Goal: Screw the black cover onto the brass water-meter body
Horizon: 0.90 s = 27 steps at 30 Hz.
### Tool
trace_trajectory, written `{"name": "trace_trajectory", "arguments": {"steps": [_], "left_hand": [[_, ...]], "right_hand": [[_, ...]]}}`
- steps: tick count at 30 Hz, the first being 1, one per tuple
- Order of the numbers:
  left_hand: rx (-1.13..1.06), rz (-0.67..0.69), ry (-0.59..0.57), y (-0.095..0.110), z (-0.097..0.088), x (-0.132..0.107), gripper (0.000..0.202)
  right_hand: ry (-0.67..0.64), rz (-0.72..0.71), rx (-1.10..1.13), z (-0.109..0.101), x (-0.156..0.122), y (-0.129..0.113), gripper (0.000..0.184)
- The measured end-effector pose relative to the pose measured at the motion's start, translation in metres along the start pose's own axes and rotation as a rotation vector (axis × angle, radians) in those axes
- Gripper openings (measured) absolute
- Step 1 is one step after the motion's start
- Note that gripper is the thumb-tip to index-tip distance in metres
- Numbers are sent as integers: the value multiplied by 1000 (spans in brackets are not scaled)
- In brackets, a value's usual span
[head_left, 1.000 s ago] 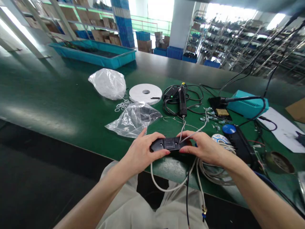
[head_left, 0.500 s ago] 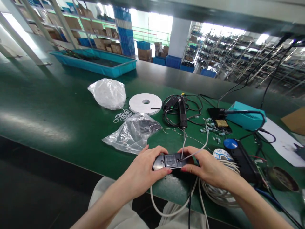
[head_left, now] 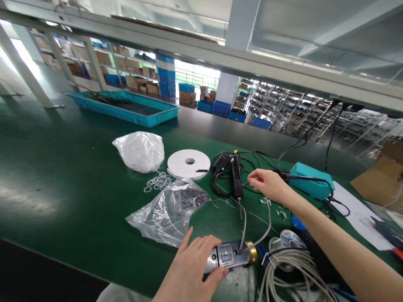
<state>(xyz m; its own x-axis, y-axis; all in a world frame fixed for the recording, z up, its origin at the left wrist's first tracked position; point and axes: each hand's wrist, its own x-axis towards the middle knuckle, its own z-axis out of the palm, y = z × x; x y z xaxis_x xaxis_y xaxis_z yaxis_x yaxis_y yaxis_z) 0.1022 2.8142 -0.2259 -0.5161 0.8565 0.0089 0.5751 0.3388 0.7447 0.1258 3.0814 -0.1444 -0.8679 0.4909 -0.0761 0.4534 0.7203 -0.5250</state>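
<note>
My left hand (head_left: 198,264) is closed around a silver-and-black metal housing (head_left: 227,254) at the near edge of the bench. The housing has a square raised window, screw holes and a brass-coloured ring (head_left: 252,253) at its right end. Two grey cables (head_left: 262,237) run out of its top face. My right hand (head_left: 266,183) hovers above the bench, just right of a black electric screwdriver (head_left: 236,178), apart from it. Its fingers are loosely bent, with thumb and forefinger apart and nothing visible between them. The screwdriver lies with its bit pointing toward the housing.
Left of the screwdriver are a white tape roll (head_left: 189,164), small white rings (head_left: 159,181) and plastic bags (head_left: 171,212). A teal soldering station (head_left: 311,180) stands at right. Coiled grey cable (head_left: 292,268) lies near front right. A blue tray (head_left: 126,111) sits farther back.
My right hand has let go of the housing and moved forward toward the screwdriver, baring the brass ring. My left hand still holds the housing. The view has tilted up.
</note>
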Motion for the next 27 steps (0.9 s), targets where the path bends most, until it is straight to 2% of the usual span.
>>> {"name": "trace_trajectory", "arguments": {"steps": [2,4,7,10,13,16,20,24,27], "left_hand": [[12,11,3,-3,0,2,26],[21,3,-51,-4,-3,5,28],[30,-23,-167,-5,-9,10,29],[17,-26,-189,-6,-11,11,32],[-8,-28,-151,-6,-7,8,31],[-22,-14,-48,-6,-1,4,31],[-8,-7,-3,-6,3,1,26],[-13,0,-12,-2,0,0,25],[-25,-13,14,4,-3,-3,22]], "right_hand": [[24,29,19,15,34,-5,23],[30,50,70,30,56,-10,30],[41,77,177,46,69,-13,29],[71,107,304,49,71,-7,25],[115,145,446,39,72,1,24],[159,141,640,23,67,2,20],[184,-14,957,1,45,-18,20],[197,-172,1188,-15,17,-43,44],[55,-278,1400,-26,-1,-56,55]]}}
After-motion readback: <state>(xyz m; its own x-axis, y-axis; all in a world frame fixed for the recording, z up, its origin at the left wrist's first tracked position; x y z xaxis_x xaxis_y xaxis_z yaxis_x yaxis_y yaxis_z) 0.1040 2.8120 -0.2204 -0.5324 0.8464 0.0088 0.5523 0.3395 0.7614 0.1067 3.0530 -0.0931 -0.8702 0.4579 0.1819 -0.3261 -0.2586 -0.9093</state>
